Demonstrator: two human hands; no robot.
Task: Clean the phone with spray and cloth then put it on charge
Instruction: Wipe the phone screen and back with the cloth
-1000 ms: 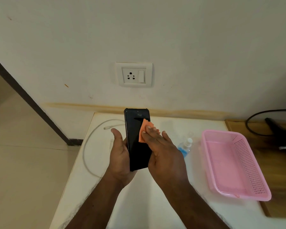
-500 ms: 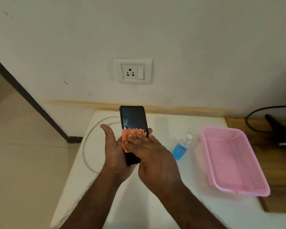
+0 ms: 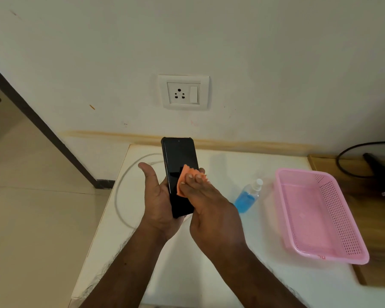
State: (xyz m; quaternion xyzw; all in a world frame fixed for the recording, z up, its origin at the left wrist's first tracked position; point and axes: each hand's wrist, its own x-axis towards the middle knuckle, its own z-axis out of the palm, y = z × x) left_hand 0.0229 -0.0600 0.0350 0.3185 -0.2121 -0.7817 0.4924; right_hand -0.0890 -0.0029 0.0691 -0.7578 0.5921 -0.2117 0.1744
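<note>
While your forearms reach in from the bottom edge, your left hand (image 3: 158,203) cradles the phone (image 3: 180,172) from behind, fingers curled round its far edge and thumb standing free to the left. The phone is held up above the table (image 3: 187,274), screen toward you, dark, leaning slightly left. Your right hand (image 3: 211,207) lies across the lower half of the screen, fingers straight and together, pressing the cloth (image 3: 183,176) flat against the glass; the cloth is orange with a zigzag edge, and most of it is hidden under your fingertips. The hand also covers the phone's lower right corner.

Just right of your right wrist the spray (image 3: 248,196) lies on the table, blue liquid inside, white nozzle pointing away and to the right. Further right sits a pink basket (image 3: 351,230), its near corner over the table's edge, on a wooden surface (image 3: 378,258).

To the left, a white cable (image 3: 120,194) loops across the table; its plug end lies just beyond your left thumb, and the loop passes behind your left wrist.

On the wall beyond, straight above the phone, is the socket (image 3: 183,92) with a switch beside it. At far right a black cord (image 3: 351,152) curves along the wooden surface.
</note>
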